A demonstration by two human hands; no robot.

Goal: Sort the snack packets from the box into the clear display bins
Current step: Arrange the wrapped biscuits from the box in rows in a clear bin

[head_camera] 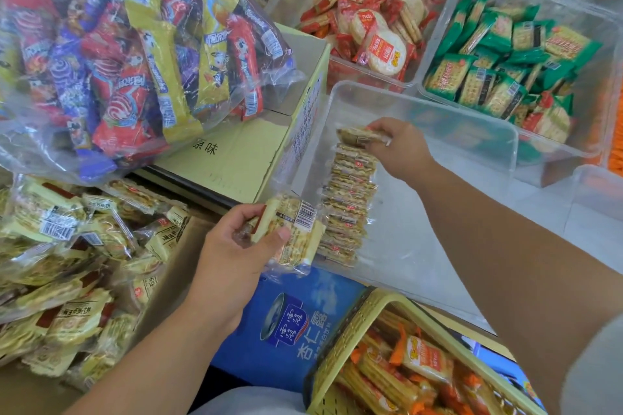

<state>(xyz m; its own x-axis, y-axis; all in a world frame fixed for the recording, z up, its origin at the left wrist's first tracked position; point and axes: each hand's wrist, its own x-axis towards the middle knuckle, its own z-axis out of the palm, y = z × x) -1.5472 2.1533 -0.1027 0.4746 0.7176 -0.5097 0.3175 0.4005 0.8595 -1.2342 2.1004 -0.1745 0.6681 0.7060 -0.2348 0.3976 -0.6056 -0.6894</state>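
my right hand point(401, 148) pinches a cracker packet point(357, 137) at 12 o'clock of the row point(349, 205), extending it; left hand point(236, 246) grips spare packets point(296, 232), ready to feed.

Lost the clear plastic bag of red, purple and yellow packets point(128, 44) to the left edge. Found the yellow perforated plastic basket point(354, 340) cut by the bottom edge. Could not see fingertips of the right hand point(401, 148) under its clear-wrapped cracker packet point(362, 136), nor read the barcoded cracker pack point(293, 232) in the left hand point(236, 256).
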